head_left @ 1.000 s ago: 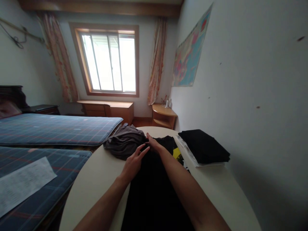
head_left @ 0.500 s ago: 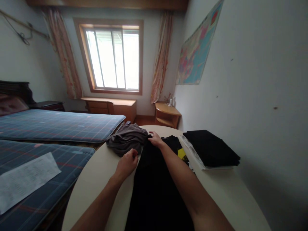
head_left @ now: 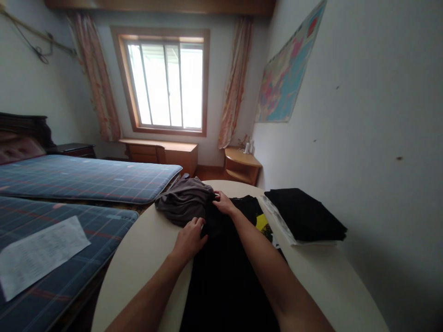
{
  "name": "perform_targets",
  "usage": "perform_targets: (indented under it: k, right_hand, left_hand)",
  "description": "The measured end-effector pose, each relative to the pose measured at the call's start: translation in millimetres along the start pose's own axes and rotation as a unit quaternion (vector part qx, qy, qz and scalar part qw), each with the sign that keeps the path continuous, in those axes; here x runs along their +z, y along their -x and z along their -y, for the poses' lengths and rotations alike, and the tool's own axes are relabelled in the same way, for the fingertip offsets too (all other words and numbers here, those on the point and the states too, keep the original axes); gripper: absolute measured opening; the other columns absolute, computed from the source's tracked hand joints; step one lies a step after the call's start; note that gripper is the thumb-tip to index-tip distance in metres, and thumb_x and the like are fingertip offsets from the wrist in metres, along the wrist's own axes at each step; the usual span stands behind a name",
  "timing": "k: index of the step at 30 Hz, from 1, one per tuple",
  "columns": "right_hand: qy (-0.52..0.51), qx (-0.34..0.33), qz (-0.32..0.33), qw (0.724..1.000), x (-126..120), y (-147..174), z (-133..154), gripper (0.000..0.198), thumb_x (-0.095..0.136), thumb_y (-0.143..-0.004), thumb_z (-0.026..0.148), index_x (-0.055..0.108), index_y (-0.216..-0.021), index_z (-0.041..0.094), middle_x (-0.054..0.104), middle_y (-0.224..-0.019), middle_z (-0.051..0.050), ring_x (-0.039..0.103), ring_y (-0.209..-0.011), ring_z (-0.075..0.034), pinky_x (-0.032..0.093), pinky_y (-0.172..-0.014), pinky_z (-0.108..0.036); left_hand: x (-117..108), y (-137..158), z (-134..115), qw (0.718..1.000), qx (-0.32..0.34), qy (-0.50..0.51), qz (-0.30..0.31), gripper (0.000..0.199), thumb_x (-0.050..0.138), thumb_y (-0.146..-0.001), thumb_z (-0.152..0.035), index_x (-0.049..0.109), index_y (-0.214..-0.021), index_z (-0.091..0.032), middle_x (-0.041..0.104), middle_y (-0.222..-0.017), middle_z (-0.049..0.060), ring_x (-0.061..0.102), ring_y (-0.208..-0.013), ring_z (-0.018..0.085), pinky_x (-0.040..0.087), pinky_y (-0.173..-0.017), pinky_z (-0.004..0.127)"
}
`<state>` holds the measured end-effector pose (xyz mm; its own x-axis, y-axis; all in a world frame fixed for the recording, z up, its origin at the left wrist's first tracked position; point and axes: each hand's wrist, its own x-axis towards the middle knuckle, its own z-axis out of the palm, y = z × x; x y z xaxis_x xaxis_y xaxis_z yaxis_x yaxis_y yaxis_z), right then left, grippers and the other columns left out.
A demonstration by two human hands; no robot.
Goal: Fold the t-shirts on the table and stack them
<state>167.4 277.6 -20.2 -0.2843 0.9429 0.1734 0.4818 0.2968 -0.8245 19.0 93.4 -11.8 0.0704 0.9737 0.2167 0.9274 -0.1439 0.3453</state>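
Observation:
A long black garment (head_left: 228, 281) lies down the middle of the round cream table (head_left: 152, 258), its near end running out of view. At its far end, my right hand (head_left: 223, 203) is closed on the cloth by the grey-brown garment. My left hand (head_left: 189, 240) is closed with fingers and thumb around the left edge of the black cloth, a little nearer to me. Touching the far left of it is a crumpled grey-brown garment (head_left: 183, 203). Partly under my right forearm, a black piece of clothing with a yellow print (head_left: 263, 223) shows.
Folded black cloth (head_left: 304, 214) rests on a white flat package (head_left: 277, 216) at the table's right, near the wall. To the left are plaid mattresses (head_left: 86, 177), one with a printed sheet (head_left: 44, 253) on it. A small corner shelf (head_left: 242, 161) stands beyond the table.
My left hand has moved slightly right and opened from a fist to grip the black garment's edge. My right hand stays at the far end, and the view has shifted slightly.

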Motion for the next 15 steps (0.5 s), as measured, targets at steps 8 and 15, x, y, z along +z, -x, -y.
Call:
perform_targets:
  k: [8, 15]
  right_hand:
    - [0.073, -0.006, -0.035, 0.997, -11.0, 18.3, -2.7, 0.035, 0.052, -0.077, 0.004, 0.063, -0.104, 0.022, 0.067, -0.092, -0.002, 0.063, -0.086, -0.015, 0.047, -0.085, -0.027]
    - [0.098, -0.019, -0.085, 0.991, -3.6, 25.6, 5.0, 0.035, 0.057, -0.079, 0.012, 0.058, -0.112, 0.022, 0.066, -0.100, -0.003, 0.062, -0.088, -0.015, 0.046, -0.083, -0.026]
  left_hand:
    - [-3.1, -0.8, -2.8, 0.998, -0.038, -0.045, -0.001, 0.020, 0.046, -0.088, -0.014, 0.054, -0.104, -0.023, 0.069, -0.097, 0.005, 0.067, -0.091, 0.023, 0.044, -0.072, 0.029]
    - [-8.4, 2.0, -3.9, 0.999, -0.036, -0.030, -0.012, 0.022, 0.044, -0.085, -0.009, 0.055, -0.098, -0.024, 0.068, -0.097, 0.003, 0.067, -0.085, 0.019, 0.040, -0.067, 0.027]
